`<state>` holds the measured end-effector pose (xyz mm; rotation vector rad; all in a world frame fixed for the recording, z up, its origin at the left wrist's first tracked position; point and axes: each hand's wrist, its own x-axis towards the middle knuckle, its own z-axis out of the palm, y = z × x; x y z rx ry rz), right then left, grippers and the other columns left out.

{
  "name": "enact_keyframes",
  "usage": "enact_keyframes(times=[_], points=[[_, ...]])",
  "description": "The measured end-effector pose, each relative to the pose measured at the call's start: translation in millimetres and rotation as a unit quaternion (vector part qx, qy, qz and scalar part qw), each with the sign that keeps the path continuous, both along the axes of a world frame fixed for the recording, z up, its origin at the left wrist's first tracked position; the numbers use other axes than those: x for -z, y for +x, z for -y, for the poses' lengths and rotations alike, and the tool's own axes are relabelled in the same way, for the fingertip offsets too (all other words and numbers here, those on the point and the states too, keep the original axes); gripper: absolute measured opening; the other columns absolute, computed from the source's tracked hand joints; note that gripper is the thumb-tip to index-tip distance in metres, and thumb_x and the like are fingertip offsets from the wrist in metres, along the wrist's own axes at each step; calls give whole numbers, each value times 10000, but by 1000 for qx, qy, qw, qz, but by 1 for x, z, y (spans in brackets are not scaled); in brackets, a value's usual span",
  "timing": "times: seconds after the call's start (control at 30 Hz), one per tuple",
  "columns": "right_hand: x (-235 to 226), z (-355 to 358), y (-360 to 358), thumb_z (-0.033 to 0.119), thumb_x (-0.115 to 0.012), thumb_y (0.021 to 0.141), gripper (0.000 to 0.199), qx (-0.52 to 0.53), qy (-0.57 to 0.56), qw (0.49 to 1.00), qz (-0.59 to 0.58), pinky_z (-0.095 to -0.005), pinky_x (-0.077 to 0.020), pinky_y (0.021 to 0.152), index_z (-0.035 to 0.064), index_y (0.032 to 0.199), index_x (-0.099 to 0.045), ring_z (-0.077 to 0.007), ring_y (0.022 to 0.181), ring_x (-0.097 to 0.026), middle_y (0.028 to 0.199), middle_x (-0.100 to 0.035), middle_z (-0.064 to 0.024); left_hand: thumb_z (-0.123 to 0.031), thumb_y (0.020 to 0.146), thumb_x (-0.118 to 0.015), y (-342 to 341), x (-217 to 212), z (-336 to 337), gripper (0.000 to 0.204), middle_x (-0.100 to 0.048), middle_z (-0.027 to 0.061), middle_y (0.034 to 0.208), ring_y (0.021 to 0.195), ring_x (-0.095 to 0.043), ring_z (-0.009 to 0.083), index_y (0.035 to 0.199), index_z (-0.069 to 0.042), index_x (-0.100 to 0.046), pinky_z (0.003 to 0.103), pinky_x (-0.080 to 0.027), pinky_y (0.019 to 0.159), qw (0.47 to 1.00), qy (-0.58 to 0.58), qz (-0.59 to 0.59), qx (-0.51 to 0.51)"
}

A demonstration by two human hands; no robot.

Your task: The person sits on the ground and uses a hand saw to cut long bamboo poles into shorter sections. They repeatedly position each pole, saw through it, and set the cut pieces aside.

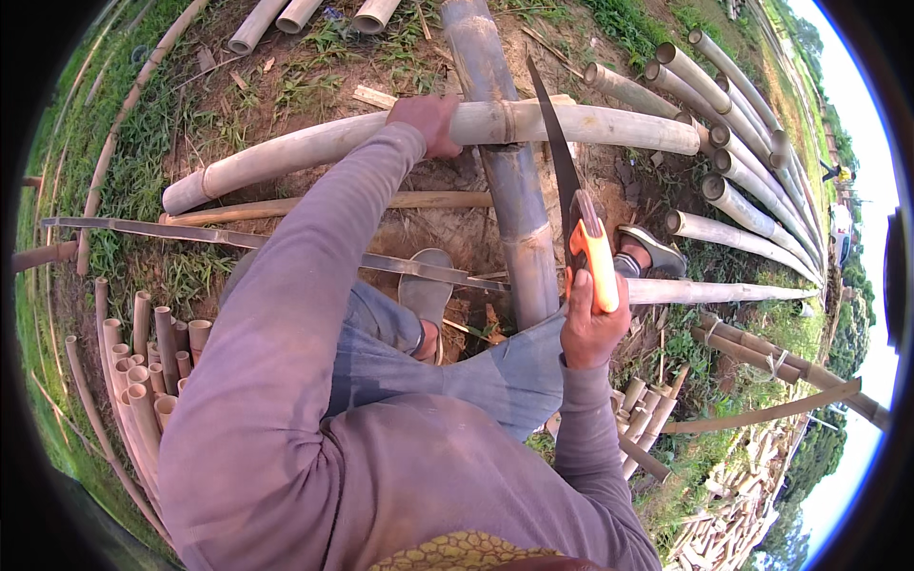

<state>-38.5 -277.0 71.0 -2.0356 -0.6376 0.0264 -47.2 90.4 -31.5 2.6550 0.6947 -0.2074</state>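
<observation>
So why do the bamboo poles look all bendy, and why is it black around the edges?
Head view: the fisheye lens curves the long bamboo pole and leaves a black rim; soft daylight, no harsh shadows; the sky at right is glared white; the saw looks sharp.

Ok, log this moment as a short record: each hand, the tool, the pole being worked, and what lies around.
left hand: gripping the pale bamboo pole lying crosswise
right hand: closed on the orange handle of the hand saw
saw blade: dark, tip resting at the pale bamboo pole
support: thick grey bamboo trunk running under the pole
feet: sandals on bare soil
surroundings: cut bamboo pieces stacked at left, long poles piled at right, grass
</observation>
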Motion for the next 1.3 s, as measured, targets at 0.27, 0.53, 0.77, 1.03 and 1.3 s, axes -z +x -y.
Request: enact_keyframes(times=[0.27, 0.53, 0.77, 1.03, 1.3], points=[[28, -24, 31, 170, -751, 1026, 211, -26, 39, 998, 31, -307, -497, 607, -23, 1055, -673, -131, 642, -609, 757, -676, -63, -517, 768, -876, 0, 6, 8, 749, -718, 162, 1254, 1184, -705, 368, 1330, -118, -581, 481, -571, 994, 1000, -2, 11, 3], [16, -50, 47, 149, -776, 991, 211, -40, 20, 998, 41, -336, -516, 635, -17, 1085, -683, -154, 653, -634, 763, -676, -98, -512, 777, -867, -1, 6, -2, 758, -712, 154, 1275, 1201, -700, 364, 1363, -126, -581, 489, -567, 1004, 1000, 1, 20, -9], [21, 46, -22, 77, -703, 1028, 167, -3, 64, 998, -11, -285, -537, 685, -69, 1103, -672, -131, 782, -665, 968, -725, -120, -532, 790, -860, 5, 2, 0, 768, -706, 149, 1284, 1199, -702, 357, 1375, -125, -575, 486, -568, 1010, 1000, -3, -10, -1], [43, -84, 78, 185, -770, 1002, 186, -25, 16, 996, 86, -336, -485, 589, 23, 1037, -687, -140, 594, -562, 706, -621, -79, -547, 768, -873, 8, 0, 3, 797, -709, 142, 1296, 1206, -701, 353, 1391, -150, -575, 484, -570, 1007, 1000, 10, -18, 2], [43, 57, -21, 55, -702, 1019, 189, -11, 63, 998, -21, -314, -563, 745, -82, 1146, -677, -178, 826, -721, 989, -731, -151, -505, 782, -871, 6, 2, 5, 790, -709, 143, 1311, 1220, -695, 348, 1410, -130, -571, 487, -560, 1026, 1000, 6, -10, -8]])
